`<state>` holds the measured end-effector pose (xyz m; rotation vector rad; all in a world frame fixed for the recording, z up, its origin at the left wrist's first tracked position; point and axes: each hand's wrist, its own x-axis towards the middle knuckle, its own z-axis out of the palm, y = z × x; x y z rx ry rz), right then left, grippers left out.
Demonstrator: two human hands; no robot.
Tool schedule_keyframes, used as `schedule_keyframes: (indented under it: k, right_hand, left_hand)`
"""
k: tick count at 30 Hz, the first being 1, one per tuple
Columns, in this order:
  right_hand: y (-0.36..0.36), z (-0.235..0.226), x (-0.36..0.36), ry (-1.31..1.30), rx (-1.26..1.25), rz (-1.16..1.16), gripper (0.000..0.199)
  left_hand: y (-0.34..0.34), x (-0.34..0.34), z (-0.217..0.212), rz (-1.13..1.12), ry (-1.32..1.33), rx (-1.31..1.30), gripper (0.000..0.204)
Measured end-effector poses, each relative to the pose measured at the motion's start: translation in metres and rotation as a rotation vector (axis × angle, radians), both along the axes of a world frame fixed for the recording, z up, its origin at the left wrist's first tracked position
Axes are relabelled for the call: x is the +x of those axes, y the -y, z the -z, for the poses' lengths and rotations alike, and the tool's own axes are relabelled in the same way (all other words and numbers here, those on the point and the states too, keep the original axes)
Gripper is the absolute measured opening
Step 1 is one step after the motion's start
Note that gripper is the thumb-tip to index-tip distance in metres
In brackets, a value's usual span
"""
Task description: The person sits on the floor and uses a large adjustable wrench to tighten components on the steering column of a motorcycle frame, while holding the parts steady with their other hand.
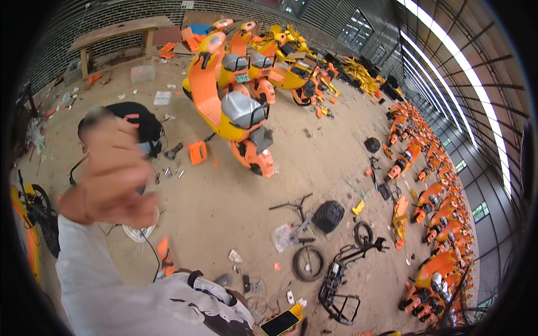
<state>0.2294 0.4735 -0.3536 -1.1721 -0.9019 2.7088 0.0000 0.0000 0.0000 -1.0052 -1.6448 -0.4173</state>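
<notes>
My left hand (115, 179) is raised at the left, at the end of a light grey sleeve. Motion smears its fingers, so I cannot tell whether they are open or closed or hold anything. Behind it in the view, a person in a black top (143, 120) crouches on the floor, partly hidden by the hand. At the bottom edge a phone (280, 323) with a dark screen and a yellow-green rim is held in my right hand (293, 331), of which only a bit of finger shows. Below the left hand lies a coil of white cable (140, 231).
Orange-and-yellow scooters (210, 95) stand ahead; long rows of orange scooters (437, 196) line the right. A black scooter frame (336, 280), a tyre (309, 263) and a black crate-like box (328, 217) lie on the floor. A wooden table (120, 27) stands at the far left.
</notes>
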Motion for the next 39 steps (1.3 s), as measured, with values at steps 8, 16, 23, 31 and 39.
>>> schedule_keyframes:
  k: [8,16,23,31,39]
  right_hand:
    - [-0.030,0.002,-0.307,-0.203,-0.017,-0.330,0.069]
    - [0.111,-0.052,-0.606,-0.334,-0.024,-0.478,0.074]
    - [0.190,-0.052,-0.771,-0.336,-0.026,-0.472,0.059]
    - [0.130,0.015,-0.875,-0.379,0.724,-0.775,0.056]
    - [-0.098,0.202,-0.695,0.600,1.161,-0.212,0.039]
  left_hand:
    - [-0.064,-0.197,0.186,0.020,0.931,-0.184,0.036]
    - [-0.139,-0.388,0.309,0.140,1.807,0.100,0.078]
    - [-0.139,-0.537,0.280,0.204,1.895,0.329,0.082]
    - [-0.032,-0.699,0.310,0.302,2.106,0.883,0.060]
    - [0.113,-0.947,0.396,-0.588,1.410,0.604,0.058]
